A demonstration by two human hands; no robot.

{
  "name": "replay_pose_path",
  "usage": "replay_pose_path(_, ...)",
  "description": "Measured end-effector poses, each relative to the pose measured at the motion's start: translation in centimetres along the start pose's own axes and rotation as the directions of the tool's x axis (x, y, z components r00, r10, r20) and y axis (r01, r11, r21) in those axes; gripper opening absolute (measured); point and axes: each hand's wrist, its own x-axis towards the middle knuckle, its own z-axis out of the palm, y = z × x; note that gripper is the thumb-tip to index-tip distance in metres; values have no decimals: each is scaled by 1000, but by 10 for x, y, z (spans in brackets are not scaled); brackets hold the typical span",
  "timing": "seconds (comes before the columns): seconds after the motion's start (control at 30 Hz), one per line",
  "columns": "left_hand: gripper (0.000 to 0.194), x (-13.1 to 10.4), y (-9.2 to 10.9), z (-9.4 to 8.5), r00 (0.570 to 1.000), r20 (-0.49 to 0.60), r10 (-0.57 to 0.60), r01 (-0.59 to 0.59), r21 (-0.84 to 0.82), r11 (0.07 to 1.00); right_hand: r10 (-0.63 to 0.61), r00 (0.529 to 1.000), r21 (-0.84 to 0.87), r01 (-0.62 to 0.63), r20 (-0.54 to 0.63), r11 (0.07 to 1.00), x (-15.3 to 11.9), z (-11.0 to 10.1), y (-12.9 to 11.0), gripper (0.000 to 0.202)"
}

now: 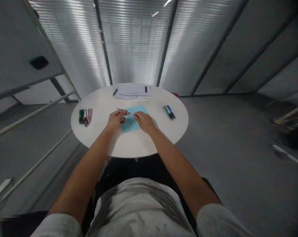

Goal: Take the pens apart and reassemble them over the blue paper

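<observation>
Over a light blue sheet (131, 126) on the round white table (124, 144), my two hands are close together but apart. My left hand (116, 119) pinches a thin dark rod (120, 109), which looks like a pen refill and slants down toward the right. Something small and dark green shows by its lower fingers, too blurred to name. My right hand (145, 122) is closed, thumb and fingertips together around a small dark piece (136, 115); most of that piece is hidden.
Several pens and markers (85, 117) lie at the table's left. More pens (169, 112) form a bundle at the right. A stack of papers (131, 91) with dark clips sits at the far edge. Blinds (134, 42) hang behind, and metal rails (40, 108) stand left.
</observation>
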Motion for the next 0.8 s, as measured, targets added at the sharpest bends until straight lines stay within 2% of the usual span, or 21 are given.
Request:
replay_pose_path(0.2,36,-1,0,2,999,35,-12,10,60,998,0,1000,21,0,10,1000,-2,-2,-3,29)
replay_pose_path(0.4,37,-6,1,6,989,143,-26,0,180,984,-5,1000,44,5,10,999,-2,-2,-4,27)
replay_pose_path(0.47,38,-6,-1,5,986,166,-19,-14,192,981,12,999,62,-10,-40,998,-1,-2,-3,27)
replay_pose_path(0.57,34,-1,-7,0,993,107,47,-72,243,967,76,981,117,-55,-176,992,0,-3,-1,30)
replay_pose_path(0.67,26,4,-14,-6,978,52,200,-202,448,871,179,938,215,-117,-296,970,0,-5,2,34)
replay_pose_path(0.8,31,9,-22,-11,938,113,328,-304,722,621,281,879,327,-154,-385,932,0,-6,7,36)
